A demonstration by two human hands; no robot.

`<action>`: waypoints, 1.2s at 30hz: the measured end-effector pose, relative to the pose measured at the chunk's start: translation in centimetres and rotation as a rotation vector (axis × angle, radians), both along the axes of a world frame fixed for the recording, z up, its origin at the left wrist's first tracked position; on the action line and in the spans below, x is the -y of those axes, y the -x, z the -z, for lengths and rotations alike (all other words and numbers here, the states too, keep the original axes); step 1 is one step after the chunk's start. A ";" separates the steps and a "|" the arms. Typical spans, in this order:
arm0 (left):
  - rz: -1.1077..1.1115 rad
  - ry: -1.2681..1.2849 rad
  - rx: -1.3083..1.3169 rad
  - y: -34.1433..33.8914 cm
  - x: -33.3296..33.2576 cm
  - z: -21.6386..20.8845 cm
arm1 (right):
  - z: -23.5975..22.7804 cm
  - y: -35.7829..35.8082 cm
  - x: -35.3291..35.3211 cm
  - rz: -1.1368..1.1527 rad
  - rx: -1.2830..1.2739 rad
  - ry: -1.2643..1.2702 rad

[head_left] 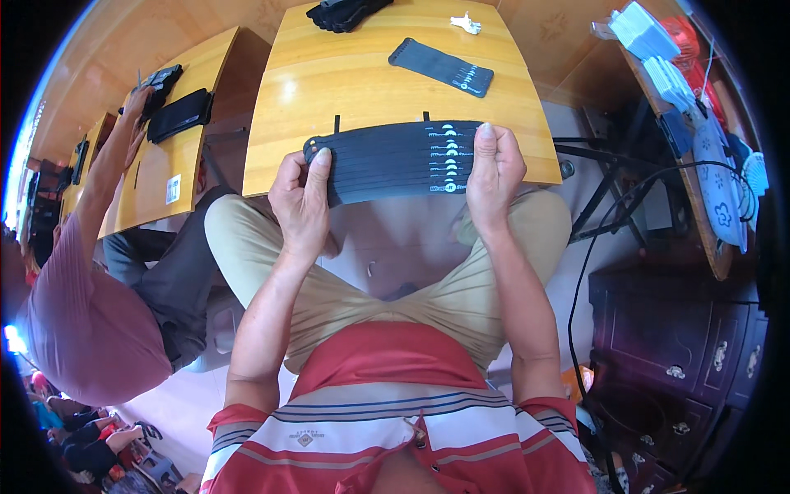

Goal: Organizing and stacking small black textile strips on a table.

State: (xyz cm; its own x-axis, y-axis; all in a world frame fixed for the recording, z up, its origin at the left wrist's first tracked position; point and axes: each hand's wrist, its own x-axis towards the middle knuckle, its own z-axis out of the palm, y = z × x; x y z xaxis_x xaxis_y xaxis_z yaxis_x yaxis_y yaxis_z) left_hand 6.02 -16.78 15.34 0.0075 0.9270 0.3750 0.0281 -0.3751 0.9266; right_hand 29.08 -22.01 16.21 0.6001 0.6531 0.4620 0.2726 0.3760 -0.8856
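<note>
Between my two hands is a fanned stack of flat black strips [378, 163], held level over the near edge of the wooden table [296, 90]. Its strips overlap in steps, with white printing towards the right end and holes at the left end. My left hand [303, 202] pinches the left end, thumb on top. The right end is gripped by my right hand [495, 173], its thumb pressed flat near the corner. Two short dark tabs show just beyond the stack's far edge. Farther back on the table lies a similar black stack [440, 67], slanted and apart from my hands.
A black bundle [350, 12] and a crumpled white scrap [466, 23] lie at the table's far side. At left, another person [99, 313] handles black items on a neighbouring table [156, 177]. A black cable [586, 255] hangs at right, near a dark cabinet [658, 337].
</note>
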 end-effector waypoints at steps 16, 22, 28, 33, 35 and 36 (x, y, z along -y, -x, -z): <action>0.039 0.053 0.049 1.1 -0.7 -0.5 | -0.5 0.1 -0.1 -0.032 0.080 0.006; 0.144 0.194 0.215 1.2 -1.9 -0.5 | -0.4 -0.4 -0.5 -0.241 -0.074 0.025; 0.174 0.345 0.336 0.6 -2.2 -0.5 | 0.0 -3.0 -0.1 -0.515 -0.390 0.231; 0.181 0.365 0.316 0.1 -3.0 0.1 | 1.0 -4.0 0.3 -0.677 -0.596 0.323; 0.180 0.383 0.306 -0.1 -3.3 0.4 | 1.2 -4.4 0.3 -0.678 -0.560 0.324; 0.180 0.378 0.302 0.0 -3.4 0.6 | 1.3 -4.5 0.2 -0.687 -0.523 0.326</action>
